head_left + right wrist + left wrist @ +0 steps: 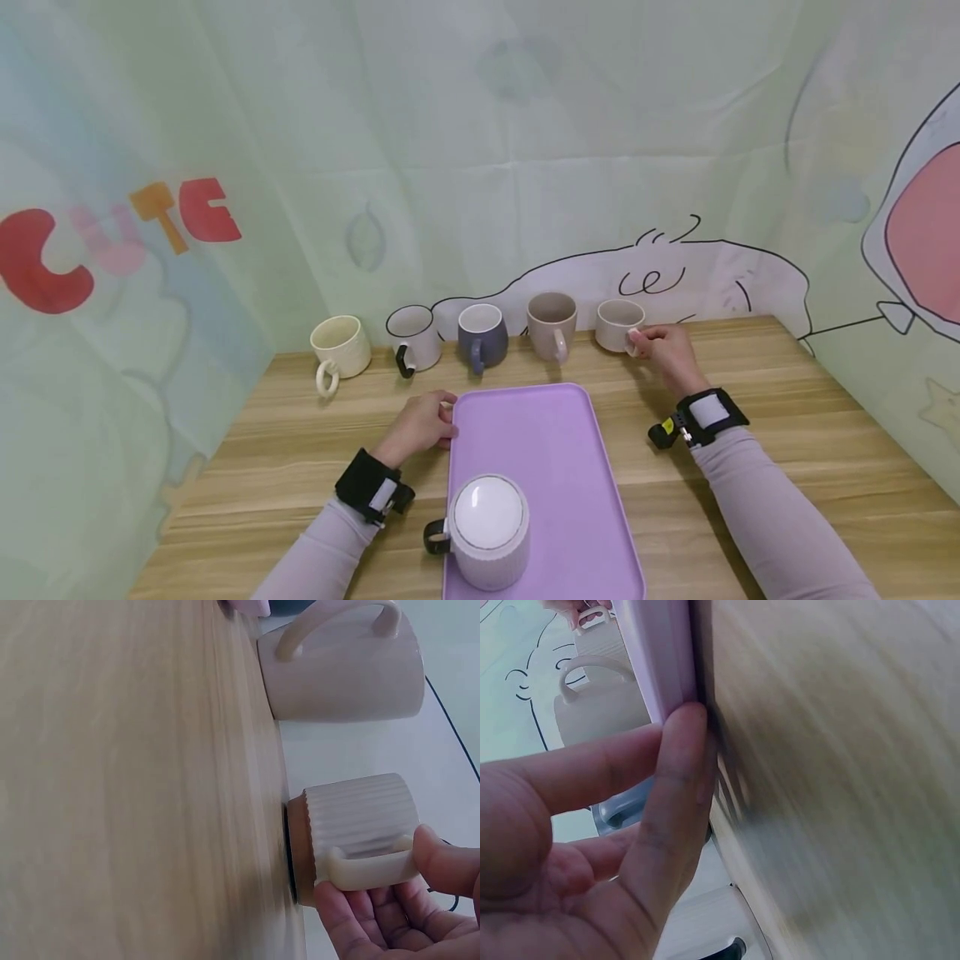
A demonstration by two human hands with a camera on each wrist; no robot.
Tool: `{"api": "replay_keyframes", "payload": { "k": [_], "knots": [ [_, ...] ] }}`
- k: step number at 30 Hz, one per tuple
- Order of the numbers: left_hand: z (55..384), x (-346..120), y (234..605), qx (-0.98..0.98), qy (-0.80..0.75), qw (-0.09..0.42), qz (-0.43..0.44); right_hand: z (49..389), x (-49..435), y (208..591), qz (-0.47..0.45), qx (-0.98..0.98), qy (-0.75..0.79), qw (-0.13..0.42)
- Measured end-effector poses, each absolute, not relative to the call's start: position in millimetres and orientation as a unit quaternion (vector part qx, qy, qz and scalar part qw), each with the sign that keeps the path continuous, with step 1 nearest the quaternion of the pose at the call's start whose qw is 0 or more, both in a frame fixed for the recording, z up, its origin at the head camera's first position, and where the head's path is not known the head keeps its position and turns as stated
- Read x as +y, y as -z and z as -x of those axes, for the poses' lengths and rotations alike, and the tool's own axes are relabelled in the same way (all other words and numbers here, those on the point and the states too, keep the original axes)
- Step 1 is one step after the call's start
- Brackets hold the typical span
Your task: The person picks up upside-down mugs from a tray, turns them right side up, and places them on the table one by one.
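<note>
My right hand [670, 353] pinches the handle of a short ribbed off-white mug [619, 325] at the right end of a row of mugs. In the right wrist view this mug [364, 817] shows a bare tan base close to the tabletop; whether it is slightly lifted I cannot tell. At the far left corner of a purple tray [540, 450], my left hand [420, 427] grips the rim between thumb and fingers. Upside down on the tray's near left part is a ribbed white mug [491, 533], its black handle jutting over the left rim.
Left of the held mug stand a beige-pink mug [551, 325], a blue-grey mug [483, 337], a white mug with black handle [416, 337] and a cream mug [342, 346]. They line the back of the wooden table [300, 433], before a printed curtain [450, 150].
</note>
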State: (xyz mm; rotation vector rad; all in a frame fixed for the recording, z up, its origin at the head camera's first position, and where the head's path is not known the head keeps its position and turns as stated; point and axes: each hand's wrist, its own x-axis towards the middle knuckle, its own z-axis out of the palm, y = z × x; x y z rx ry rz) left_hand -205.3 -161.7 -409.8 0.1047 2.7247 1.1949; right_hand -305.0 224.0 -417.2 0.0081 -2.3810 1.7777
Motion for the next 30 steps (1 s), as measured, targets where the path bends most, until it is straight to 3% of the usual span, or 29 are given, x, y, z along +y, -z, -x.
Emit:
{"api": "replay_keyframes", "payload": {
  "k": [22, 25, 30],
  "knots": [
    [207, -164, 409, 0.924, -0.368, 0.083, -0.062, 303, 223, 411, 0.034, -0.769, -0.636, 0.052],
    [207, -165, 405, 0.928, -0.355, 0.085, -0.069, 302, 221, 407, 0.051, -0.785, -0.612, 0.079],
    [203, -173, 388, 0.899, -0.4, 0.098, -0.147, 302, 212, 393, 0.044, -0.796, -0.578, 0.173]
  ]
}}
